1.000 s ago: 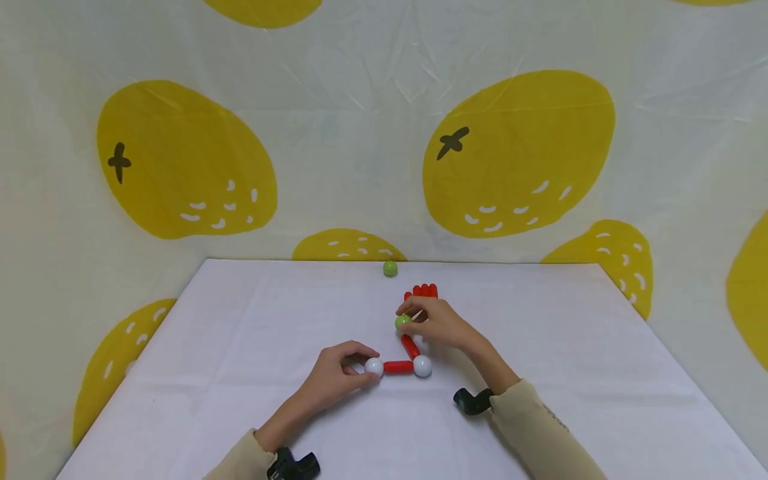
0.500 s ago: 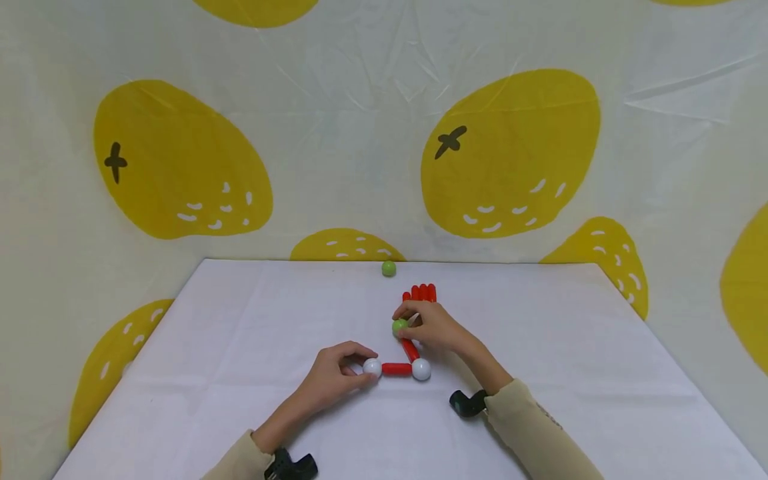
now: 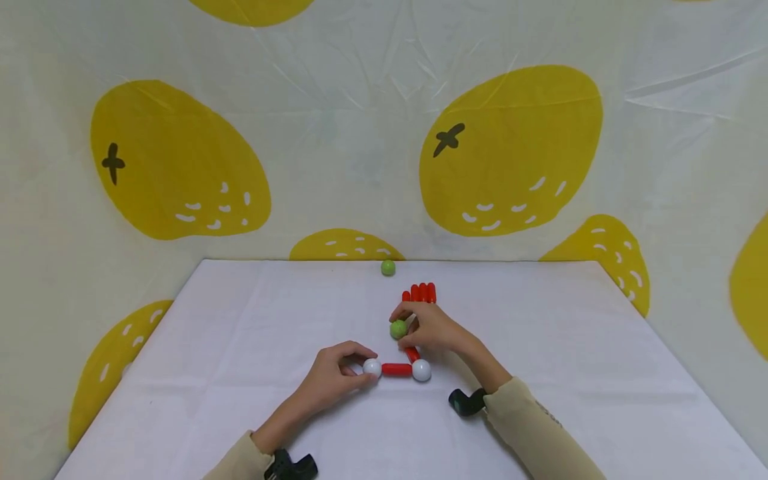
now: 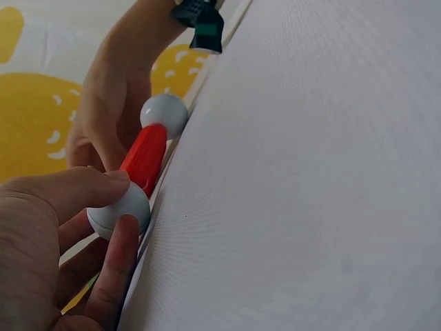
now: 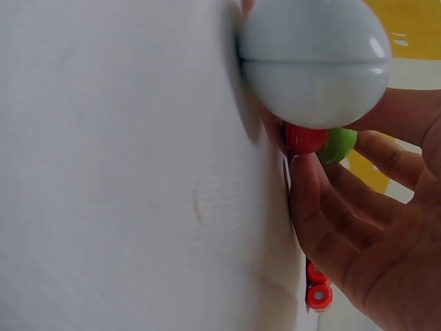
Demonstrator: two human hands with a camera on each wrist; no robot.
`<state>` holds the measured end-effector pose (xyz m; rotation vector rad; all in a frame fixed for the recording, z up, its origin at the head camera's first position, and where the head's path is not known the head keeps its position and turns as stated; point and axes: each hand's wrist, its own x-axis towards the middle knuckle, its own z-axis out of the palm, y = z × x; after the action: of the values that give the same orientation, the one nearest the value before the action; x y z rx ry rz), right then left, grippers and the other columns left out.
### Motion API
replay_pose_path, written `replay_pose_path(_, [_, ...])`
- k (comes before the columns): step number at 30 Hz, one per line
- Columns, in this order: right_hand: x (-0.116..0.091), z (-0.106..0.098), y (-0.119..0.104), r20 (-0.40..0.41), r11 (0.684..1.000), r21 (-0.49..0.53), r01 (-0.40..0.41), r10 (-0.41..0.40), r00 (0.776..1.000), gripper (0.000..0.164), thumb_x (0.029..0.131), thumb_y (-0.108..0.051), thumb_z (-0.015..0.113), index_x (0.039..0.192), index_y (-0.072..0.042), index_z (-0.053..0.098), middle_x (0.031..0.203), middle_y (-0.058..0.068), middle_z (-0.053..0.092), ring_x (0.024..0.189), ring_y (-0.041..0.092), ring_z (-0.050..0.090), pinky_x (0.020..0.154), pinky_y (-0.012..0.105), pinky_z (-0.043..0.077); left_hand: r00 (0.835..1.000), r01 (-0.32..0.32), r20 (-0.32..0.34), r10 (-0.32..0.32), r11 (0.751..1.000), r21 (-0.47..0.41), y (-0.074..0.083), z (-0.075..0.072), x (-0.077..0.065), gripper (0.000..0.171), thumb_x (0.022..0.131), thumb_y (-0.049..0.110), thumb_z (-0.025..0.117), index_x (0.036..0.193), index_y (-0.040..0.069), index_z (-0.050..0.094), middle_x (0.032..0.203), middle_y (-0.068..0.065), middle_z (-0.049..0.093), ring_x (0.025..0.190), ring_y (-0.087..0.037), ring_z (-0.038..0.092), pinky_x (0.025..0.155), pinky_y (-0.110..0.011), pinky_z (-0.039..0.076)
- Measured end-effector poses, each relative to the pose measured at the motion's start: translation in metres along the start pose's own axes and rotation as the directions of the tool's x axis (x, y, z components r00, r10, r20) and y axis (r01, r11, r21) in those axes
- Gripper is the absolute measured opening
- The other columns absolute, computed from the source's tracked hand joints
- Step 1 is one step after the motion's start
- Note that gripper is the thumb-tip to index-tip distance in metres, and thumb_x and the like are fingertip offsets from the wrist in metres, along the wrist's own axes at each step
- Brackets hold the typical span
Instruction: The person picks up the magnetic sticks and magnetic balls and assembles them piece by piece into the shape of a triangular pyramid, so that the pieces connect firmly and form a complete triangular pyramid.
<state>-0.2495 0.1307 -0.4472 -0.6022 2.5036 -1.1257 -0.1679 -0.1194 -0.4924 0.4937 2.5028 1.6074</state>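
Two white balls are joined by a short red rod in the head view. My left hand [image 3: 339, 375] pinches the left white ball [image 4: 117, 212] between thumb and fingers. The red rod [image 3: 397, 369] runs from it to the right white ball [image 3: 422, 370]. From there a second red rod [image 3: 412, 354] slants away to a green ball [image 3: 398, 329]. My right hand [image 3: 433, 328] has thumb and fingers curled round this green ball, thumb low by the rod. In the right wrist view, the white ball [image 5: 313, 65] partly hides the rod and the green ball [image 5: 337, 145].
Several red rods [image 3: 423, 292] lie side by side just beyond my right hand. Another green ball [image 3: 388, 267] rests at the far edge of the white table [image 3: 270, 313]. Behind hangs a cloth with yellow fruit prints [image 3: 510, 150].
My right hand and the green ball have come slightly nearer and to the left. The right thumb has slid lower, baring more of the ball. My left hand keeps its grip.
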Motion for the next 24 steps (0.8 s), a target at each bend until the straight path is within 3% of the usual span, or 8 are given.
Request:
replay_pose_path(18, [-0.0029,0.0031,0.0010,-0.044,0.999,0.040,-0.020,0.022,0.999,0.030,0.085,-0.011,0.082,0.112,-0.015,0.071,0.109,0.005,0.070,0.084,0.019,0.063,0.074,0.029,0.059,1.000,-0.015,-0.014,0.015,0.999,0.038,-0.0063,0.0058,0.0014,0.031,0.084,0.023,0.086,0.113,0.026,0.076,0.108,0.008,0.073,0.093,-0.007,0.065,0.072,-0.023,0.058])
replay_pose_path(24, [-0.0023,0.0040,0.0022,-0.045,0.998,0.056,-0.020,0.022,0.999,0.030,0.085,-0.011,0.082,0.113,-0.015,0.071,0.110,0.005,0.070,0.084,0.019,0.064,0.073,0.029,0.060,0.999,-0.033,-0.014,0.033,0.999,0.034,-0.0088,0.0070,0.0001,0.030,0.085,0.025,0.086,0.113,0.023,0.076,0.109,0.003,0.074,0.091,-0.009,0.065,0.070,-0.022,0.057])
